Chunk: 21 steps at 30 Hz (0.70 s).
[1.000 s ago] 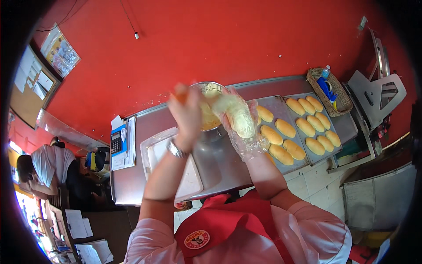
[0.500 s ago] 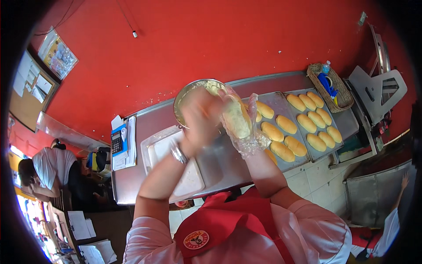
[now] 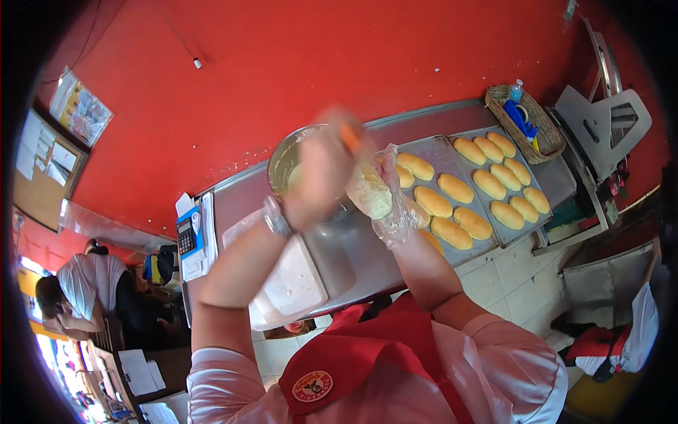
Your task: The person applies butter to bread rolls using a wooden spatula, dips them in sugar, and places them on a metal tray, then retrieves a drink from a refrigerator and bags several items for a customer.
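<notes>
In the head view my left hand (image 3: 319,166), blurred by motion, grips an orange-handled tool (image 3: 350,138) over a steel bowl (image 3: 280,158) with pale creamy stuff inside. The tool's working end is hard to make out. My right hand (image 3: 393,215), in a clear plastic glove, holds an oblong bread roll (image 3: 369,192) coated with pale cream, just right of the bowl's rim. A metal tray (image 3: 439,157) and a second tray (image 3: 531,227) bear several golden rolls to the right. Below the bowl lies a white plastic tray (image 3: 293,279) on the steel counter (image 3: 349,268).
A wicker basket (image 3: 526,120) holds a bottle and blue items at the back right, beside a grey metal rack (image 3: 600,120). Papers and a calculator (image 3: 186,236) are at left. A person (image 3: 88,286) bends at far left; another person (image 3: 621,332) is at lower right.
My left hand has swung rightward and upward toward the roll, the orange handle with it. My right hand still holds the roll. The person at lower right has come further into view.
</notes>
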Available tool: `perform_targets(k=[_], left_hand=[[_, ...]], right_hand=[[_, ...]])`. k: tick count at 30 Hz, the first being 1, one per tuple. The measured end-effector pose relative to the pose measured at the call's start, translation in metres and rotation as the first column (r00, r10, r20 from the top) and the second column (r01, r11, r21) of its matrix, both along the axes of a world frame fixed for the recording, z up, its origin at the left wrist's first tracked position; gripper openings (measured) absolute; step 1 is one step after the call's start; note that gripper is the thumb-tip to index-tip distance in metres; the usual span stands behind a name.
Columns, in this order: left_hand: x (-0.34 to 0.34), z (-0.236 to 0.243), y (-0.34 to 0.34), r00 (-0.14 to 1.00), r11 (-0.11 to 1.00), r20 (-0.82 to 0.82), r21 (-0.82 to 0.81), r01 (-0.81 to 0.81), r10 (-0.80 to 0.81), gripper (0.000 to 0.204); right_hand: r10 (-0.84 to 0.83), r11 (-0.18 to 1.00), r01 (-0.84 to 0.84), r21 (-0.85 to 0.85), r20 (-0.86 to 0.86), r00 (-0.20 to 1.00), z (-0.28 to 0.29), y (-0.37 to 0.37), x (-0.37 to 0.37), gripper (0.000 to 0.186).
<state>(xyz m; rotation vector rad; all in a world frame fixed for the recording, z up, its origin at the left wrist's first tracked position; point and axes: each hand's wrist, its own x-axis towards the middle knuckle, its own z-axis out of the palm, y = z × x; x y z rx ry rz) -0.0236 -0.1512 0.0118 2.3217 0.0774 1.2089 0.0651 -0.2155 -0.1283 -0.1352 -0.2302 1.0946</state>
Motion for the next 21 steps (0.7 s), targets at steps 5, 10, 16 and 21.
perform_targets(k=[5,10,16,21], left_hand=[[-0.064,-0.023,-0.086,0.867,0.779,-0.259,0.383,0.496,-0.425,0.01],[0.005,0.026,0.031,0.978,0.876,0.094,-0.468,-0.12,0.184,0.027],[0.007,0.009,0.005,0.992,0.919,0.016,-0.378,-0.114,0.129,0.026],[0.002,0.008,0.024,0.973,0.962,0.064,-0.182,-0.205,0.22,0.027]], right_hand=[[0.06,0.996,-0.061,0.057,0.021,0.998,-0.015,0.008,0.015,0.076],[0.107,0.994,-0.108,0.014,0.037,0.994,0.017,-0.009,-0.004,0.07],[0.034,0.999,-0.034,0.016,-0.052,0.998,0.021,-0.009,-0.01,0.078],[0.17,0.985,-0.166,0.051,-0.064,0.983,0.002,0.003,-0.009,0.078]])
